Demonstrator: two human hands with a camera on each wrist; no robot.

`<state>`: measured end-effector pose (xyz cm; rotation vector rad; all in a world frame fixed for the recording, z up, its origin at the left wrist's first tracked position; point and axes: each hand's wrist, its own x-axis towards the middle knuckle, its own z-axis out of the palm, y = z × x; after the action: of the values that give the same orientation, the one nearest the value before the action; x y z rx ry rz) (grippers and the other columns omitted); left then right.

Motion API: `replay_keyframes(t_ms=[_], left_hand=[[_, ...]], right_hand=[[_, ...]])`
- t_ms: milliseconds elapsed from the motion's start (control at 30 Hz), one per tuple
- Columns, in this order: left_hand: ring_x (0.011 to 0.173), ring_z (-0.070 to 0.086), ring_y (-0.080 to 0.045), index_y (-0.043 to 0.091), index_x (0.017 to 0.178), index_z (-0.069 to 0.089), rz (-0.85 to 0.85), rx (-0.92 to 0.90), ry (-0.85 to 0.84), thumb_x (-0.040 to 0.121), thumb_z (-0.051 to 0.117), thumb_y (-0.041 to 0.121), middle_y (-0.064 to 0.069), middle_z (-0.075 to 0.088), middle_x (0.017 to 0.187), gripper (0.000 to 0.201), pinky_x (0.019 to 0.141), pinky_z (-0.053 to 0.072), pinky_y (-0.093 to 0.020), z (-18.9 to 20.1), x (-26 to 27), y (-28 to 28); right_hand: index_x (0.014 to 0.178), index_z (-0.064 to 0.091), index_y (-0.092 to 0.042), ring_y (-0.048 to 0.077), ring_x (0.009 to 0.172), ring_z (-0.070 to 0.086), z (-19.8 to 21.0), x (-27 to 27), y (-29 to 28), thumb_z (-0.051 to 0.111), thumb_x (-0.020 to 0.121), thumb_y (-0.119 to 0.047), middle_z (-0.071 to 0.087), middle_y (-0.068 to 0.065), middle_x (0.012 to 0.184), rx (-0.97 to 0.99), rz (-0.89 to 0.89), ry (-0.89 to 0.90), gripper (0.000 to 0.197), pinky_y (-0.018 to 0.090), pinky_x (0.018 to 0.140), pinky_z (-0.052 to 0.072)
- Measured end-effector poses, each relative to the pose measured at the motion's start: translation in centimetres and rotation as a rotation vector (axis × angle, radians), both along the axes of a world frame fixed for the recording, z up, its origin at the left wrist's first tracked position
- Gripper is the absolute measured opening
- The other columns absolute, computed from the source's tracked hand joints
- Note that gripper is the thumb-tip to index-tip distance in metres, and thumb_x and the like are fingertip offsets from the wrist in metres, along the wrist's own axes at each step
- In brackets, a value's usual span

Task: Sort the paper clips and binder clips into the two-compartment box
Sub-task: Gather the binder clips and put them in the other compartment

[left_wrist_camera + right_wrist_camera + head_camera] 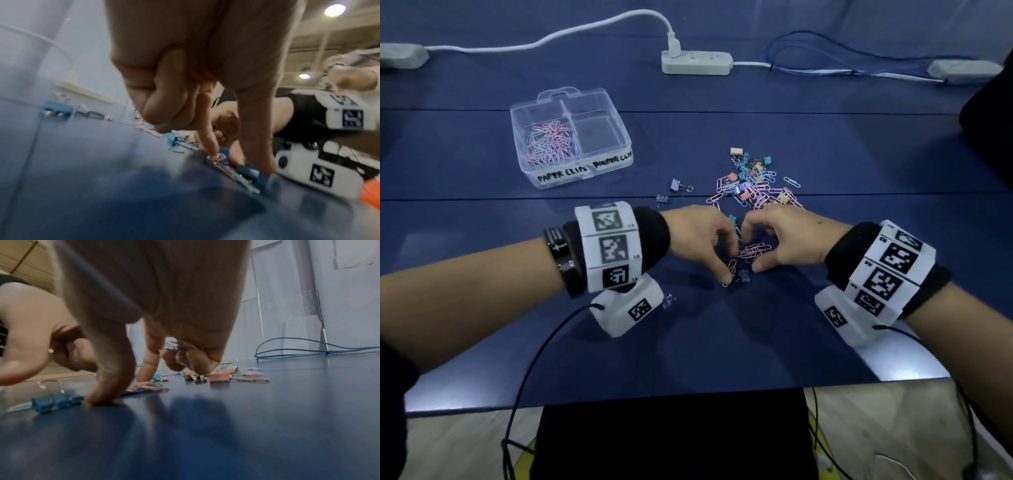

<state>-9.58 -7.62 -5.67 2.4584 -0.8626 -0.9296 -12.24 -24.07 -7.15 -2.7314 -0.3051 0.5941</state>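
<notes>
A clear two-compartment box (pixel 599 134) stands at the back left, labelled for paper clips and binder clips. Its left half holds pastel paper clips (pixel 551 142); its right half holds nothing. My two hands meet near the table's middle over a small heap of pink paper clips (pixel 754 249). My left hand (pixel 729 260) (pixel 240 162) brackets some of them between index fingertip and thumb. My right hand (pixel 751 253) (pixel 121 389) has thumb and index on the table, and its curled fingers grip wire clips (pixel 176 347). A blue binder clip (pixel 743 275) (pixel 248 174) (pixel 55 400) lies between the thumbs.
A mixed pile of clips (pixel 753 188) lies just beyond my hands. Stray binder clips (pixel 678 186) (pixel 661 199) sit to its left, and another (pixel 669 299) lies under my left wrist. A power strip (pixel 697 62) and blue cable (pixel 825 54) run along the back.
</notes>
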Motion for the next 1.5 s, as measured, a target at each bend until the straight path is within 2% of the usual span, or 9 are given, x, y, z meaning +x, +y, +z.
replay_keyframes(t_ms=[133,267,467,633,733,900,1100,1200,1500], left_hand=[[0.084,0.052,-0.014,0.018,0.11,0.06,-0.088,0.125,-0.246,0.07,0.077,0.039,0.011,0.046,0.076,0.048,0.067,0.036,-0.022,-0.5,-0.5,-1.2],[0.099,0.056,-0.021,0.018,0.106,0.064,-0.115,0.184,-0.316,0.077,0.072,0.035,0.003,0.05,0.091,0.034,0.069,0.036,-0.025,-0.5,-0.8,-1.6],[0.067,0.048,-0.016,0.008,0.085,0.069,-0.195,0.221,-0.193,0.084,0.06,0.025,0.001,0.054,0.067,0.02,0.051,0.033,-0.02,-0.9,-0.4,-1.9],[0.072,0.043,-0.021,0.014,0.06,0.04,-0.198,0.34,-0.248,0.09,0.049,0.029,0.0,0.043,0.063,0.035,0.053,0.033,-0.026,-0.8,-0.8,-2.2],[0.066,0.045,-0.02,0.011,0.067,0.047,0.03,0.195,-0.087,0.094,0.04,0.023,-0.004,0.048,0.068,0.03,0.058,0.036,-0.025,-0.6,0.2,-1.7],[0.028,0.02,-0.006,0.016,0.056,0.026,0.619,-0.445,0.463,0.075,0.034,0.007,0.004,0.033,0.039,0.023,0.034,0.013,-0.004,-0.2,2.7,0.4],[0.029,0.019,-0.007,0.018,0.059,0.026,0.751,-0.633,0.665,0.074,0.022,0.004,0.002,0.035,0.044,0.021,0.031,0.009,-0.008,-0.4,4.2,1.0],[0.031,0.019,-0.006,0.019,0.06,0.029,0.705,-0.564,0.604,0.078,0.027,0.006,0.004,0.034,0.046,0.022,0.034,0.007,-0.01,-0.4,4.6,0.8],[0.044,0.043,-0.001,0.021,0.077,0.061,0.17,-0.141,-0.164,0.075,0.075,0.022,0.007,0.039,0.054,0.015,0.05,0.03,-0.012,-0.5,4.2,-0.7]], right_hand=[[0.088,0.064,-0.013,0.009,0.069,0.042,-0.3,0.0,0.2,0.075,0.072,-0.016,0.046,-0.005,0.074,0.07,0.012,-0.012,0.02,0.022,0.058,0.032],[0.09,0.064,-0.005,0.016,0.084,0.044,-0.6,-0.2,0.0,0.07,0.078,-0.016,0.044,-0.004,0.076,0.065,0.01,0.008,0.017,0.021,0.069,0.037],[0.086,0.052,-0.011,0.018,0.088,0.043,-0.6,-1.1,0.5,0.061,0.086,-0.015,0.044,0.003,0.093,-0.028,0.065,-0.012,0.009,0.032,0.082,0.039],[0.084,0.038,-0.013,0.018,0.083,0.043,-0.7,-1.7,1.0,0.052,0.088,-0.004,0.045,0.006,0.092,-0.049,0.109,-0.052,0.017,0.031,0.076,0.038],[0.088,0.043,-0.009,0.025,0.089,0.05,-1.0,-2.0,1.2,0.05,0.088,0.0,0.055,0.014,0.102,-0.084,0.106,-0.076,0.012,0.032,0.077,0.039],[0.088,0.051,-0.006,0.03,0.099,0.055,-1.1,-2.1,1.0,0.056,0.09,-0.014,0.056,0.014,0.099,-0.114,0.037,-0.087,0.01,0.034,0.08,0.044],[0.089,0.053,-0.003,0.024,0.089,0.049,-0.4,-1.7,1.2,0.057,0.09,-0.019,0.057,0.011,0.092,-0.171,-0.053,-0.029,0.017,0.032,0.075,0.042],[0.086,0.046,-0.01,0.014,0.084,0.04,-1.1,-2.1,1.2,0.048,0.09,-0.001,0.043,-0.009,0.068,-0.155,-0.016,-0.08,0.01,0.023,0.069,0.033],[0.084,0.037,-0.013,0.014,0.069,0.042,-1.2,-2.3,1.0,0.047,0.085,0.003,0.048,0.001,0.084,-0.062,0.031,-0.062,0.018,0.028,0.066,0.035]])
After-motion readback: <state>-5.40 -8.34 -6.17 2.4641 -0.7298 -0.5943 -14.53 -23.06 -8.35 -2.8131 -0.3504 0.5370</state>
